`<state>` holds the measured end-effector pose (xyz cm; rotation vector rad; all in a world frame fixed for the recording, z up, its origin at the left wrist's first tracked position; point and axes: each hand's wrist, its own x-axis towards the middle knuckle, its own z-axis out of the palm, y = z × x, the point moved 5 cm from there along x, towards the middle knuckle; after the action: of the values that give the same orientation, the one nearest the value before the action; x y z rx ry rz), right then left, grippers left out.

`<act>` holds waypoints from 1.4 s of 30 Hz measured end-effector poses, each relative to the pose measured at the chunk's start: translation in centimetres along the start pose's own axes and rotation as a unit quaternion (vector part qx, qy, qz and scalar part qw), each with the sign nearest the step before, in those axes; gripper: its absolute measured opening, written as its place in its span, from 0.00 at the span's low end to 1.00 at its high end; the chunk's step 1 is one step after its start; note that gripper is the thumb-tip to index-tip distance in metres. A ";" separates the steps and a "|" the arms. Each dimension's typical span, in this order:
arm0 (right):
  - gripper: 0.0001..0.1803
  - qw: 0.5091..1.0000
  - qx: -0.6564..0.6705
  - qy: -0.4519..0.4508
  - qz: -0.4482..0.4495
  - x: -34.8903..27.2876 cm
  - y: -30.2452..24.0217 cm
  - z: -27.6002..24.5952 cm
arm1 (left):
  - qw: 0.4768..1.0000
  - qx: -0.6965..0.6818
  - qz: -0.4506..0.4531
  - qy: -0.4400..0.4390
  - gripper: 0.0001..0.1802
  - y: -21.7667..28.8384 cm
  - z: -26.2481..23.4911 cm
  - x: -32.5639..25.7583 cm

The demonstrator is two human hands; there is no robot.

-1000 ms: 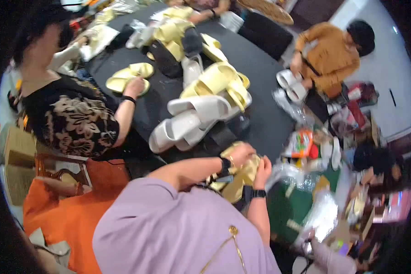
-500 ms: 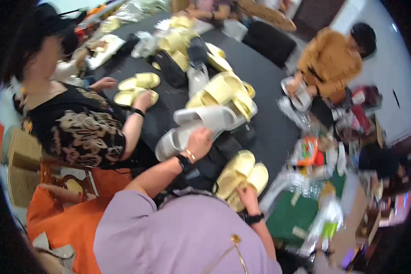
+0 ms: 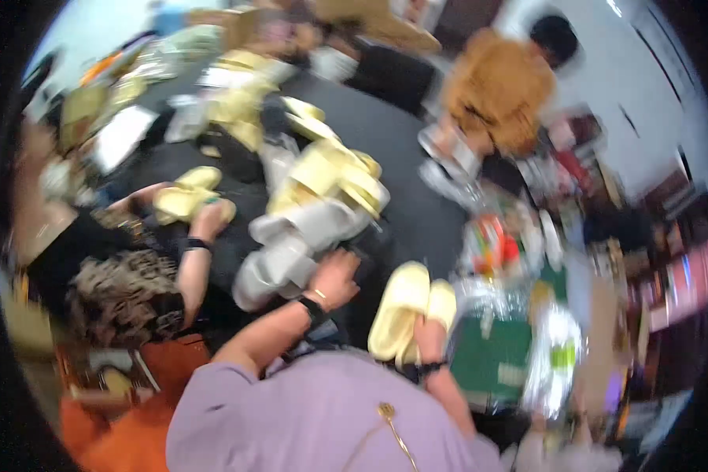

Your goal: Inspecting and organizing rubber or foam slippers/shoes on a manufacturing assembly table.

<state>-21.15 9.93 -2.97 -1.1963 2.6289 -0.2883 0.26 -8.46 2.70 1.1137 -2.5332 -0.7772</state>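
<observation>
My right hand is closed on the nearer part of a pale yellow slipper. A second yellow slipper lies close alongside it, to the left. My left hand hangs over the dark table, fingers stretched out and apart, with nothing seen in it. Just left of it are grey slippers, one nearer and one farther; whether my wrist touches the nearer one I cannot tell. Motion blurs the picture, so finger detail is soft.
More yellow slippers pile up beyond the grey ones on the round dark table. At left, a co-worker's hands hold yellow slippers. Another person handles pale footwear at far right. A green box and clear plastic wrap lie at right.
The view has swung, shifting the scene left. My left hand has come off the grey slipper. The yellow slippers by my right hand have turned more upright in the picture.
</observation>
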 end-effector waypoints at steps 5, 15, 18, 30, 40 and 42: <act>0.27 0.990 -0.009 0.107 0.095 1.8 7.4 -6.5 | 0.997 0.053 -0.006 0.053 0.44 -6.2 3.5 -0.5; 0.23 0.953 0.091 0.114 0.264 2.0 24.3 -6.3 | 0.994 0.071 -0.083 0.022 0.55 -4.0 5.9 0.7; 0.18 0.976 0.145 0.086 0.137 3.7 20.2 -2.2 | 0.997 0.067 -0.047 0.002 0.54 -2.4 5.9 0.4; 0.27 0.937 0.081 0.046 -0.336 3.0 -8.2 2.4 | 0.987 -0.061 0.138 0.045 0.25 -2.6 2.1 -1.2; 0.16 0.948 0.124 0.027 -0.293 3.2 -7.0 1.7 | 0.943 0.033 -0.101 0.316 0.15 -11.1 -7.2 -3.9; 0.17 0.969 0.110 0.002 -0.221 5.2 -6.8 1.6 | 0.930 0.084 -0.156 0.322 0.19 -12.2 -7.8 -4.6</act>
<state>-19.17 1.46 -3.38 -1.6836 2.2292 -0.6406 14.02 -14.74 2.04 1.5457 -1.9139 -0.1918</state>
